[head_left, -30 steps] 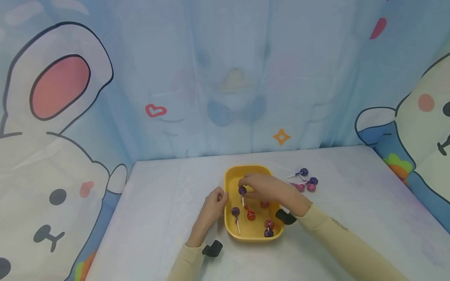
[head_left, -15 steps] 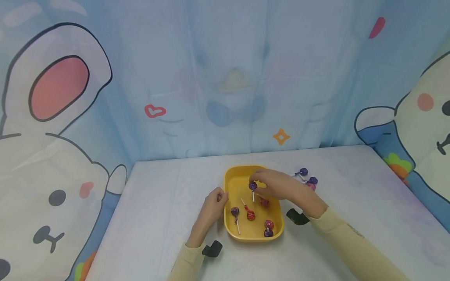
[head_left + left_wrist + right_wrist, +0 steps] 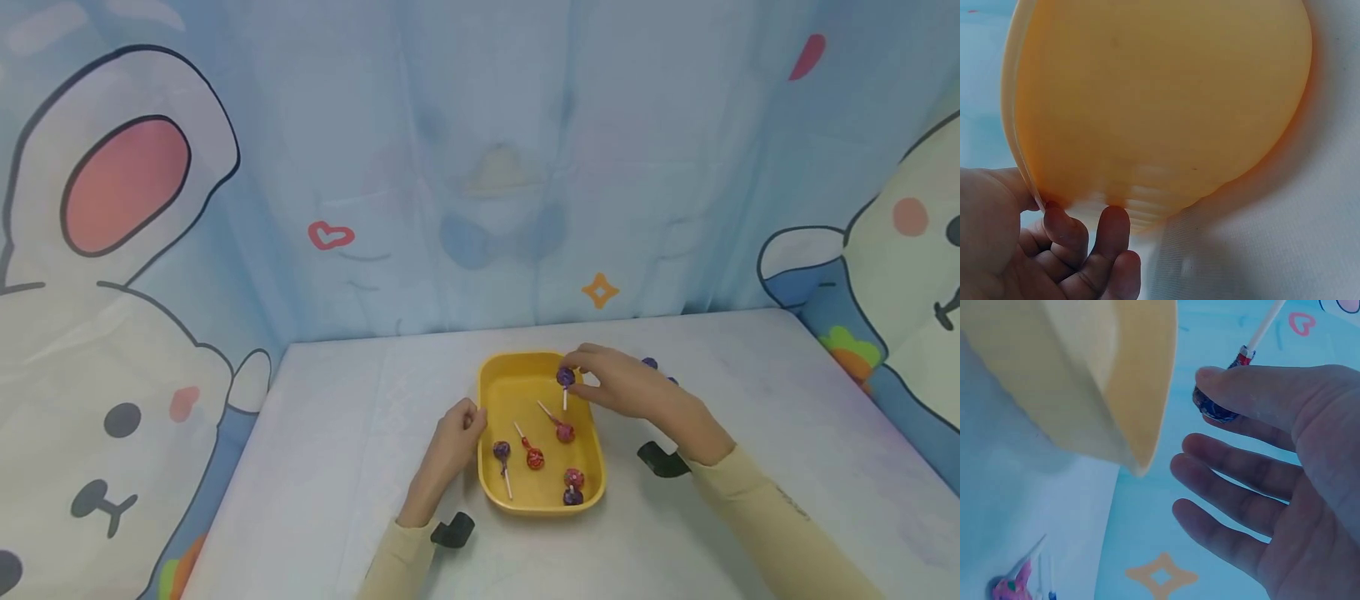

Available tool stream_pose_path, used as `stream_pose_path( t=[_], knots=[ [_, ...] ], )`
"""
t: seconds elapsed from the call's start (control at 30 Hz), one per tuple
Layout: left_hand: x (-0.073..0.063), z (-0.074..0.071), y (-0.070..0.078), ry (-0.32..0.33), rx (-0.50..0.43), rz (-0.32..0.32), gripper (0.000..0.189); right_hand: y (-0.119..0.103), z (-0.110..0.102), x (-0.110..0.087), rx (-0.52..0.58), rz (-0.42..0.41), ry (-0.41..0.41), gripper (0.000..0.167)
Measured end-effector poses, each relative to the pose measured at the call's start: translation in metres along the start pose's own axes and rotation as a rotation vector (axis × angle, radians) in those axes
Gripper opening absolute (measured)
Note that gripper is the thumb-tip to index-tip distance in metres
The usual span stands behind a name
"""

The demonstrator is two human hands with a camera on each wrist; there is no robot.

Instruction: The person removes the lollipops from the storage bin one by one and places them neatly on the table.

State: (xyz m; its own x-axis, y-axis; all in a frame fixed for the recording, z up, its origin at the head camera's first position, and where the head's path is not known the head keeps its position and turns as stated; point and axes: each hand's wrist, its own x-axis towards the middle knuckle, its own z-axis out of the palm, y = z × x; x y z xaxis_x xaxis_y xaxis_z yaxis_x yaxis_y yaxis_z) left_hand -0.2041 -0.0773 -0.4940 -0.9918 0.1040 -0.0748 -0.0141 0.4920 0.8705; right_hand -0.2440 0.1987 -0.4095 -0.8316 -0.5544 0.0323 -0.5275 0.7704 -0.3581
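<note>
A yellow tray (image 3: 525,492) stands on the table, with several wrapped lollipops inside. My left hand (image 3: 455,433) holds its left rim; in the left wrist view the thumb and fingers pinch the rim (image 3: 1013,125). Between thumb and index finger, my right hand (image 3: 626,385) pinches a purple lollipop (image 3: 566,377) by its candy head, over the tray's far right corner. The stick points down in the head view. In the right wrist view the other fingers are spread apart from the lollipop (image 3: 1216,409). Inside lie a purple lollipop (image 3: 502,451), a red one (image 3: 535,458) and a pink-red one (image 3: 565,432).
Two more lollipops, one pink (image 3: 573,478) and one purple (image 3: 573,497), lie together in the tray's near right corner. On the table behind my right hand are other lollipops (image 3: 650,363), mostly hidden. A printed curtain (image 3: 360,283) hangs along the table's far edge.
My right hand has moved right and away from me with the purple lollipop, from over the tray's middle to its far right corner. The left hand has stayed at the rim.
</note>
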Motion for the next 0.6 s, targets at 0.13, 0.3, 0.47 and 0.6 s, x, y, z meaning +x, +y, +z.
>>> stream_pose_path(
  t=[0.13, 0.3, 0.47, 0.6],
  knots=[
    [0.0, 0.0, 0.001, -0.003, -0.005, -0.008, 0.024, 0.01, -0.002, -0.006, -0.004, 0.014, 0.039, 0.024],
    [0.0, 0.001, 0.0, -0.006, -0.004, -0.012, 0.023, 0.024, -0.007, -0.014, 0.006, 0.082, 0.058, 0.026],
    [0.0, 0.001, 0.0, -0.005, -0.005, -0.012, 0.022, 0.041, -0.009, -0.022, 0.037, 0.173, 0.05, 0.032],
    [0.0, 0.001, 0.0, -0.008, -0.006, -0.012, 0.022, 0.054, -0.008, -0.03, 0.061, 0.211, 0.05, 0.034]
  ],
)
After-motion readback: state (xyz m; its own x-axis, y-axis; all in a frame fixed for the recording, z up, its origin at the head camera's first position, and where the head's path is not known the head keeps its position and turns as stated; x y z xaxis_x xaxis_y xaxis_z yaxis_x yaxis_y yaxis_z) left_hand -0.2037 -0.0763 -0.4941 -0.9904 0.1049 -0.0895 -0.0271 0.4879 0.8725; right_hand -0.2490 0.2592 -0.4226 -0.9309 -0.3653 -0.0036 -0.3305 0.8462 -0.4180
